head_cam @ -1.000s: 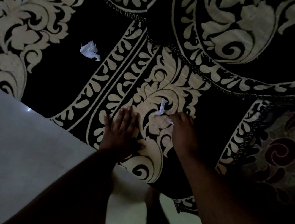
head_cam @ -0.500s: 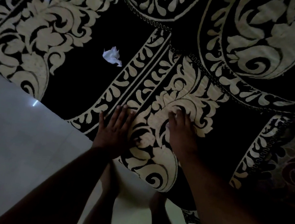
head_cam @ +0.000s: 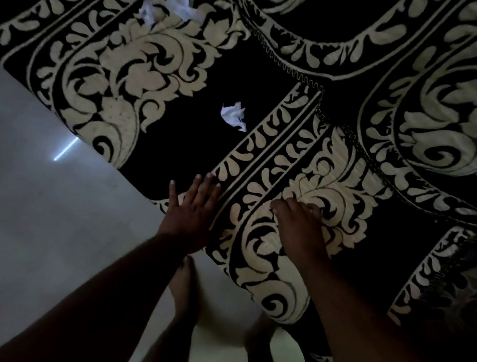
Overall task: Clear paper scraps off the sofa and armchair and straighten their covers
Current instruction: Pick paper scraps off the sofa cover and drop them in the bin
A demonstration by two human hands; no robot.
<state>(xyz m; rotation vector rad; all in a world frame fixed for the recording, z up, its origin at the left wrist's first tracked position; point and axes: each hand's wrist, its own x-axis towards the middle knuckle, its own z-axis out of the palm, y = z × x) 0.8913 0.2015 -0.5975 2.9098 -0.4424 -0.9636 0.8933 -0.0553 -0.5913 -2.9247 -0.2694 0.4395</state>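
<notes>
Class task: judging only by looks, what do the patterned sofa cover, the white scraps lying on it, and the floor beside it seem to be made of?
Sofa cover: seems woven cloth, matte, black with cream scrollwork; corded trim on its edges.
White scraps: likely thin paper or tissue, crumpled into sharp creases.
Floor: pale, hard, glossy, probably tile or polished stone; it mirrors a bright streak of light.

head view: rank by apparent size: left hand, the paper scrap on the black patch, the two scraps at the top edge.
1. left hand, clearly largest, though nearest the camera.
2. top right scrap.
3. scrap on the black patch, close to 2; not sure of the order.
4. top left scrap, smallest.
</notes>
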